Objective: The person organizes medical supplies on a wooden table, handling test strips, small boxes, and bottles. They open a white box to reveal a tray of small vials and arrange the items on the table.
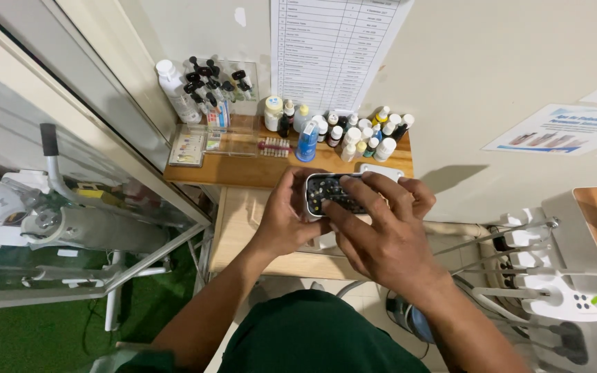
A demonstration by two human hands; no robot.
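Observation:
A small white case with a dark tray of tiny pieces inside [326, 190] sits between both my hands, above a wooden shelf [243, 169]. My left hand [285, 217] grips the case from its left side and underneath. Fingers of my right hand [381, 231] lie across the case's front and right end, covering part of it. A white lid-like piece [380, 170] lies on the shelf just behind my right hand.
Several small bottles [354, 131], a blue bottle [307, 141], a white spray bottle [176, 93], black-capped syringes [212, 83] and flat clear boxes [189, 146] crowd the shelf's back. A dental instrument unit [561, 283] stands at right, a glass partition [70, 173] at left.

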